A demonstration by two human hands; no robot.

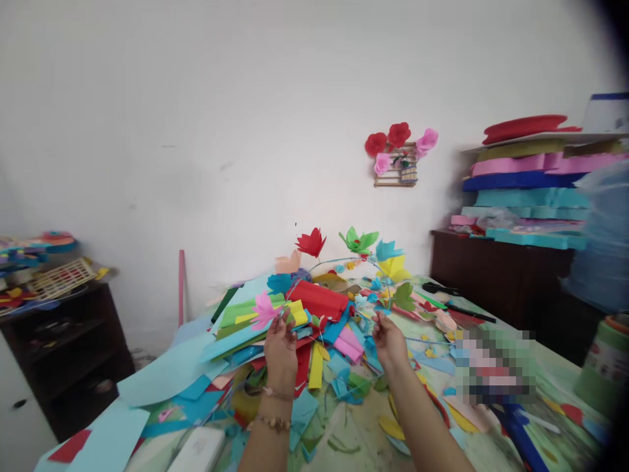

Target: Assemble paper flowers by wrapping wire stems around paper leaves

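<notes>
Both hands grip a thin, bluish wrapped wire garland (pixel 361 257) that arches up in front of me, dotted with paper flowers. My left hand (pixel 281 344) pinches its left side, just beside a pink paper flower (pixel 264 310). On the right side, my right hand (pixel 390 339) has its fingers closed round the wire, with a loose tail of wire running off to the right. Along the arch sit a red flower (pixel 311 242), a green flower (pixel 358 240), a blue flower (pixel 388 250) and a yellow flower (pixel 393 267). An olive-green flower (pixel 403 297) is near my right hand.
Paper scraps and folded coloured sheets, including a red roll (pixel 319 300), cover the table. A white box-like object (pixel 197 451) lies front left. Blue-handled scissors or a similar tool (pixel 521 436) and a green container (pixel 603 367) stand right. A dark cabinet (pixel 491 282) carries stacked foam shapes.
</notes>
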